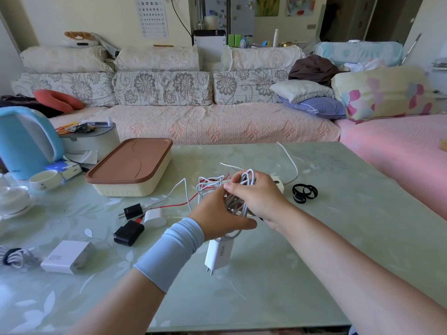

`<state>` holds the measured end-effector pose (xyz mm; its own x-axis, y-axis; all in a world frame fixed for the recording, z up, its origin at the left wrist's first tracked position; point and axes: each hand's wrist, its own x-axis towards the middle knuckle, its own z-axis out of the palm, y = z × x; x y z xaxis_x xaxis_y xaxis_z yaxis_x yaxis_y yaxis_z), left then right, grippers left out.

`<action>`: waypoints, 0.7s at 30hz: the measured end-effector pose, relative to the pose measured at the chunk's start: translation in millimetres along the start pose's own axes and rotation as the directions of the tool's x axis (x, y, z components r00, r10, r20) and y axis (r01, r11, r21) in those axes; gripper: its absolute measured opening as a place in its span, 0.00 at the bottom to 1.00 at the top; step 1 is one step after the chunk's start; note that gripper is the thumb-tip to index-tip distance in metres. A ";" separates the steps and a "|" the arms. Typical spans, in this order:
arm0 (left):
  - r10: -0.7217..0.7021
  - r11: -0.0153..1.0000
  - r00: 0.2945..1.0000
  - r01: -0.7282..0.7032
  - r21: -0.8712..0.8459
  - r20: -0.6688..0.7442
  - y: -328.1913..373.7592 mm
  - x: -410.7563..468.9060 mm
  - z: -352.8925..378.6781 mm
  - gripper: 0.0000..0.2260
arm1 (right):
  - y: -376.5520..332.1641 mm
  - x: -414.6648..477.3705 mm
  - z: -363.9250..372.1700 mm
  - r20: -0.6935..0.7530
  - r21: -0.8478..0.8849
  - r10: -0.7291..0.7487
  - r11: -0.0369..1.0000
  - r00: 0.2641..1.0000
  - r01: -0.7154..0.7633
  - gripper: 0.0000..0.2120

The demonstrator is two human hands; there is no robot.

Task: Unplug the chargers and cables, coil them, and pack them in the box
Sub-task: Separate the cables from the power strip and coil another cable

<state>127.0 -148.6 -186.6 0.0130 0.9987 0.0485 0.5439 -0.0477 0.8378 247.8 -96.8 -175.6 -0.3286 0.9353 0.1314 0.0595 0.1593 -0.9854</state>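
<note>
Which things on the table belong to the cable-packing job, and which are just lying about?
Job:
- white cable coil, gripped by left hand and right hand
- white charger dangling below
- small black charger
- larger black charger
- 120W charger
- tied cable bundle
- black straps
- lidded box

Lying about:
- blue kettle
- cup

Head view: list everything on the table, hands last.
cable coil: one, white, held at centre.
box: one, cream, brown lid on, left.
black chargers: two, black, left of the coil.
white chargers: three, white, two at left, one hanging below the coil.
red cable: one, red, by the black chargers.
straps: several, black, right of the coil.
kettle: one, blue, far left.
left hand: one, sleeved wrist, grips the coil.
right hand: one, bare, grips the coil.
</note>
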 end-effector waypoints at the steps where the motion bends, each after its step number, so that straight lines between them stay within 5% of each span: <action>1: 0.012 0.999 1.000 -0.011 -0.036 0.028 0.2 -0.8 1.7 0.37 | 0.3 -0.6 2.6 0.004 0.016 0.016 1.000 1.000 -0.016 0.09; 5: -0.122 0.982 0.989 0.132 -0.132 0.082 3.0 2.4 -8.2 0.09 | -1.3 0.9 8.9 -0.029 0.049 0.069 0.996 0.997 -0.068 0.15; 7: -0.236 0.931 0.970 0.245 -0.270 0.066 1.2 5.0 -16.0 0.06 | -5.9 5.9 3.2 -0.082 0.097 0.124 0.988 0.989 -0.116 0.16; 9: -0.331 0.853 0.942 0.323 -0.410 0.053 0.0 5.3 -22.5 0.04 | -4.0 14.8 -8.0 -0.115 0.184 0.164 0.973 0.980 -0.141 0.04; 11: -0.358 0.787 0.930 0.346 -0.510 0.078 -2.9 4.5 -25.4 0.04 | -0.6 15.1 -14.9 -0.073 0.166 0.195 0.969 0.978 -0.181 0.16; 14: -0.338 0.748 0.937 0.325 -0.578 0.089 -6.5 5.9 -23.3 0.04 | 4.8 10.9 -15.3 0.113 0.135 0.181 0.971 0.977 -0.196 0.14; 17: -0.332 0.755 0.942 0.302 -0.582 0.058 -5.8 8.0 -18.3 0.05 | 5.9 8.4 -20.3 0.216 -0.023 0.188 0.982 0.958 -0.188 0.12; 21: -0.316 0.869 0.949 0.297 -0.396 0.018 -0.9 17.1 -10.6 0.03 | 25.3 17.7 -44.9 0.133 -0.365 0.253 0.911 0.958 -0.190 0.09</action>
<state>117.8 -131.7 -180.7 -0.1445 0.9628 -0.2282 0.1441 0.2487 0.9578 285.8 -62.1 -193.4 -0.4255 0.8944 -0.1381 0.4606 0.0827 -0.8837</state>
